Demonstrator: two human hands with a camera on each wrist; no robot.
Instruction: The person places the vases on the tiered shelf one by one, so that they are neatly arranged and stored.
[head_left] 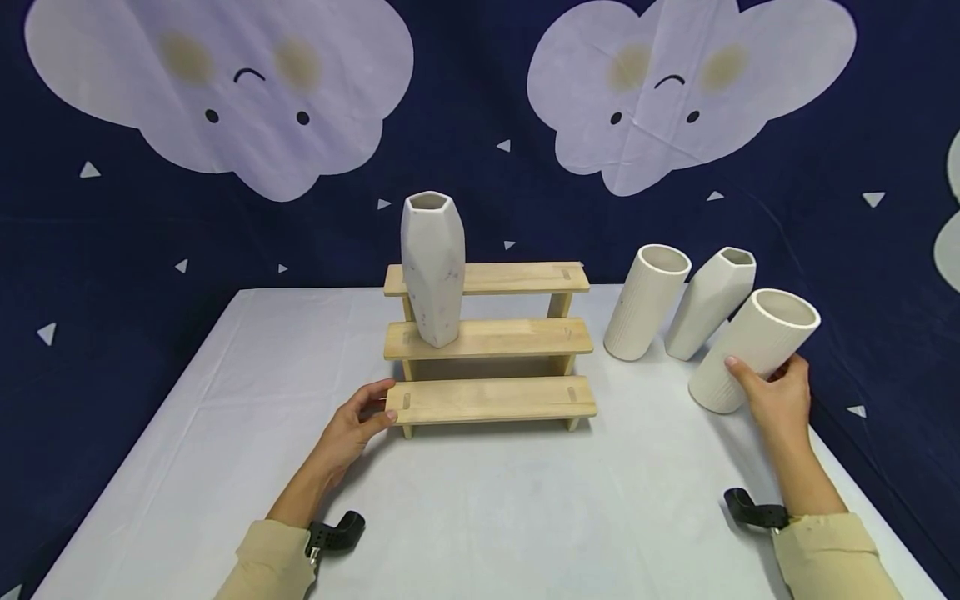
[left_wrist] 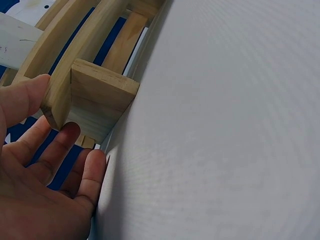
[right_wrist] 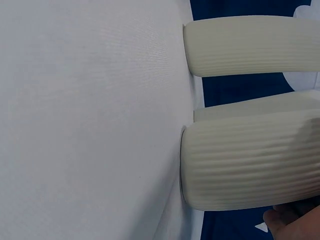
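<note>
My left hand [head_left: 349,432] pinches the left end of the lowest step of a three-step wooden stand [head_left: 495,400]. In the left wrist view the thumb lies on the board's end and fingertips touch its underside. On the middle step, towards the left, stands a tall faceted white vase [head_left: 435,271] with faint reddish marks. At the right, my right hand [head_left: 780,408] grips a white ribbed cylindrical vase [head_left: 746,354] around its side. The right wrist view shows this ribbed vase [right_wrist: 245,162] with its base at the tablecloth; most of the hand is out of that view.
Behind the gripped vase stand a faceted white vase [head_left: 708,304] and another ribbed cylindrical vase [head_left: 647,304], close together. A white cloth covers the table [head_left: 525,517]. A dark blue curtain [head_left: 465,100] with pale clouds hangs behind the table.
</note>
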